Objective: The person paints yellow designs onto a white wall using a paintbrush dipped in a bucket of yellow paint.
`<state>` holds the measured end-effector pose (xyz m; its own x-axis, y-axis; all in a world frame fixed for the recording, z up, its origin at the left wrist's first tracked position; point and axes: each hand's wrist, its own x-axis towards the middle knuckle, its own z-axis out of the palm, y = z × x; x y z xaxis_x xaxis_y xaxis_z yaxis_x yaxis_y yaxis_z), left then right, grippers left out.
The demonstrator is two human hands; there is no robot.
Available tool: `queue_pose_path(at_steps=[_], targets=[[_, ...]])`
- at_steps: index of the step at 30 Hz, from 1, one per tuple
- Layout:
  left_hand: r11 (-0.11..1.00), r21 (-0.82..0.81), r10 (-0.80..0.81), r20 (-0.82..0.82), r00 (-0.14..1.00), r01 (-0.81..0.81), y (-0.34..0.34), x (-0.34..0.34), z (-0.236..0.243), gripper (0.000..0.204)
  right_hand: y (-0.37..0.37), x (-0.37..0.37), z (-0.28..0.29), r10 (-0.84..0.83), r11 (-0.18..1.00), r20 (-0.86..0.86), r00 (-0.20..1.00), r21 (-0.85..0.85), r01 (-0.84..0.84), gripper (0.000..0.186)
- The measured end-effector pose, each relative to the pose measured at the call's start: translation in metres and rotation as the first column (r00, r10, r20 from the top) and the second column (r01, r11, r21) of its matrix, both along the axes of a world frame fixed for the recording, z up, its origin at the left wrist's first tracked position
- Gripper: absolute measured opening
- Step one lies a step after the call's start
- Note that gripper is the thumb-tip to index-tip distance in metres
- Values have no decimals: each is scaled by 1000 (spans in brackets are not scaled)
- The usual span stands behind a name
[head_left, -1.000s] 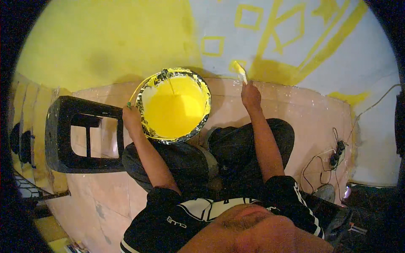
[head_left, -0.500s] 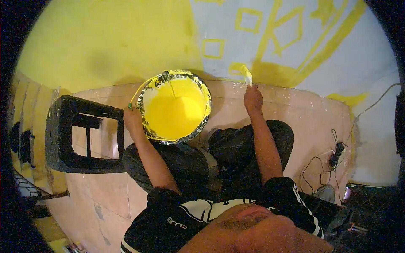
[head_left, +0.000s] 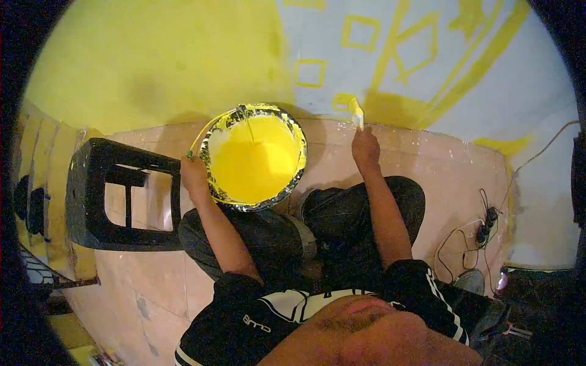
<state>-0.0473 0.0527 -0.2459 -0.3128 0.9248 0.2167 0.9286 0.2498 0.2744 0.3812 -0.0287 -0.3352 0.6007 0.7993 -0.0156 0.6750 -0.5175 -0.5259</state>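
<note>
My left hand (head_left: 195, 175) is closed around the yellow wire handle (head_left: 203, 132) of a black paint bucket (head_left: 299, 163). Bright yellow paint (head_left: 251, 165) lies inside, and dried splashes of it cover the rim. A thin stick or wire rises from the paint to the far rim. My right hand (head_left: 365, 149) grips a paintbrush (head_left: 357, 113) with yellow-coated bristles pointing at the foot of the wall (head_left: 329, 36). The brush tip is close to a yellow patch low on the wall; whether it touches, I cannot tell. My fingers hide most of the brush's handle.
A black plastic stool (head_left: 85, 195) lies on its side left of the bucket. Cables with black plugs (head_left: 485, 229) trail over the tiled floor (head_left: 159, 280) at right. The wall is solid yellow at left, with yellow outlined squares and stripes on white at right. Steps (head_left: 52, 152) stand far left.
My right hand and the brush have shifted slightly downward, toward me. My left hand stays on the bucket handle.
</note>
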Motion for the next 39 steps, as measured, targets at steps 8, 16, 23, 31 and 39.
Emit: queue_pose_path(at_steps=[8, 16, 23, 31, 39], targets=[[996, -27, 85, 88, 993, -83, -14, 41, 34, 31, 3, -2, -1, -30, 1000, 49, 998, 6, 29, 38], [995, -34, 100, 151, 983, -96, -11, 38, 30, 31, 10, -13, 6, 25, 999, 3, 1000, -22, -25, 37], [988, -85, 142, 143, 979, -131, -17, 52, 45, 32, 13, -19, 11, 60, 998, 1, 998, 27, -60, 33], [992, -78, 107, 115, 988, -98, -13, 40, 34, 32, 13, -21, 10, 48, 999, -9, 999, -8, -48, 33], [997, -44, 75, 97, 992, -71, -16, 42, 34, 31, 12, -21, 17, 36, 998, -43, 998, -41, -38, 34]])
